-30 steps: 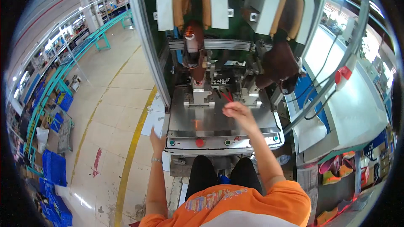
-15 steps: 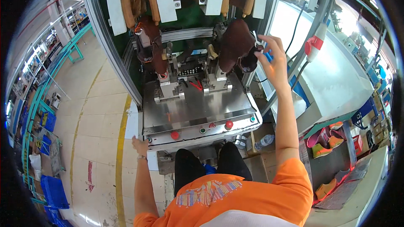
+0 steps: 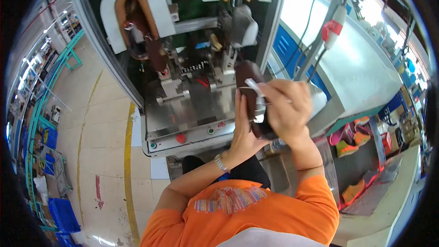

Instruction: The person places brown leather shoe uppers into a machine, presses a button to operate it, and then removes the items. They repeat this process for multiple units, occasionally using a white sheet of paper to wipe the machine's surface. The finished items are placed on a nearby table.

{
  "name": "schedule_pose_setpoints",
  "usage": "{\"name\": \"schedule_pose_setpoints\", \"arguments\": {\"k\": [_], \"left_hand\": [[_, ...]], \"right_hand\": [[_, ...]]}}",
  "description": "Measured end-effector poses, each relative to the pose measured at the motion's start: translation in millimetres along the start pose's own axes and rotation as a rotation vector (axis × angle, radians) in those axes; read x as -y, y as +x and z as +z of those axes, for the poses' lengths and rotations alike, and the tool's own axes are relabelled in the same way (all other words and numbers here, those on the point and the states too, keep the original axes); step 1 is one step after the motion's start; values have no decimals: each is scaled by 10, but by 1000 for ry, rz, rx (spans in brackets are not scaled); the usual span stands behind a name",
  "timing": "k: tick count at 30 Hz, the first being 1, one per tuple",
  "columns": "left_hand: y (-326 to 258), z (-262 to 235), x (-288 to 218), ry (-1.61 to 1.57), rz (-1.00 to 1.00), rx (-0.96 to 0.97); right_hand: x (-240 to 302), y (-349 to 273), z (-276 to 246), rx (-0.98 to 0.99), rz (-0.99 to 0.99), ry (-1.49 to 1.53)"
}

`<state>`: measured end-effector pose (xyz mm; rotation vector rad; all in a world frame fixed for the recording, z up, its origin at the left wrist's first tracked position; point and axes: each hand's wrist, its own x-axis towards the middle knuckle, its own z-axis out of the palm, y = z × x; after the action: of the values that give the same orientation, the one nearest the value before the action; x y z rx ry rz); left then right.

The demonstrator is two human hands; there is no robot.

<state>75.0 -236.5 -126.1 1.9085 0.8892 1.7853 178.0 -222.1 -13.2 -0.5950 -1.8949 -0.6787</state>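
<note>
A: Dark brown, that shoe (image 3: pixel 249 82) — where does it sit?

B: Between both hands, held up in front of the steel machine bed (image 3: pixel 183 110), just above the person's lap. The left hand (image 3: pixel 242 132) cups it from below and behind, palm against the shoe, fingers wrapped up its side.

A: And the right hand (image 3: pixel 288 110)?

B: It grips the shoe from the front, fingers curled over it. A thin white strip (image 3: pixel 253 85) pokes out above those fingers; I cannot tell whether it is a tool or part of the shoe.

A: What stands on the machine?

B: Another brown shoe (image 3: pixel 153 52) is mounted on the left station, under a white horseshoe-shaped pad (image 3: pixel 137 7). The right station has a grey moulded block (image 3: pixel 244 25). Red and green buttons (image 3: pixel 180 138) line the front edge of the bed.

A: Anything off to the side?

B: Bright orange and pink shoes (image 3: pixel 347 142) lie on shelves to the right, well apart from the hands. A wristwatch (image 3: pixel 221 162) shows on the left wrist.
</note>
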Motion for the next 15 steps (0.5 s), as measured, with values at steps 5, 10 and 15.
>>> {"name": "schedule_pose_setpoints", "arguments": {"k": [5,10,15], "left_hand": [[-617,278,286,-271,-541,141],[-842,5,783,-1245,-707,-12],[-615,-273,616,-1313,-823,-150]], "right_hand": [[105,-109,-100,273,373,553],[-520,-758,-425,128,940,549],[-395,-1106,-106,309,1003,871]]}}
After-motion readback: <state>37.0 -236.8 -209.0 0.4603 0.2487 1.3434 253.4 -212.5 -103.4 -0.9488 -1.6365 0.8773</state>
